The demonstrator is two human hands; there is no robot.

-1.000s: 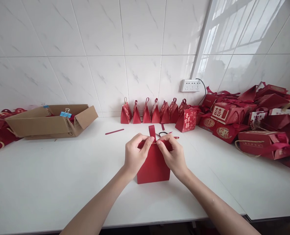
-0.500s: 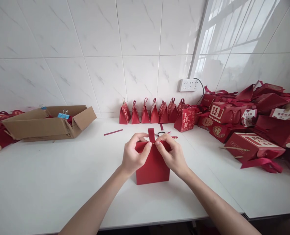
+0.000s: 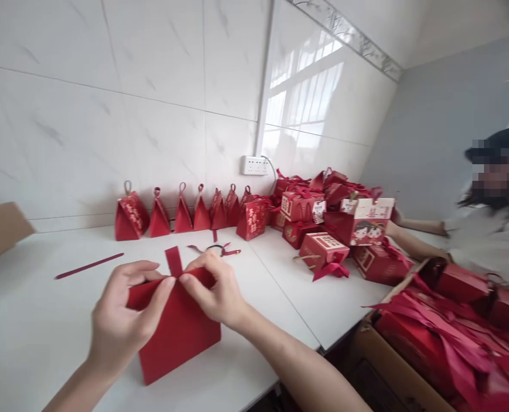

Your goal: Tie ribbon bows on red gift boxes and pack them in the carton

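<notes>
A plain red paper gift box (image 3: 179,335) with a tapering top stands on the white table before me. From its top edge a red ribbon loop (image 3: 174,261) sticks up. My left hand (image 3: 126,309) pinches the top edge left of the ribbon, thumb on the near face and fingers behind. On the other side of the ribbon, my right hand (image 3: 215,289) grips the same edge in a like pinch. Both thumb tips nearly meet at the ribbon's base. Whatever the fingers behind the box touch is hidden.
Several finished-looking red boxes (image 3: 183,213) line the wall. A ribbon strip (image 3: 89,266) lies at left, near a cardboard box (image 3: 3,229). Red gift boxes (image 3: 323,249) pile up at right, where a person (image 3: 490,240) reaches in. A filled carton (image 3: 366,349) stands front right.
My view has swung to the right, bringing the person and the filled carton into sight. Both hands still pinch the gift box's top edge.
</notes>
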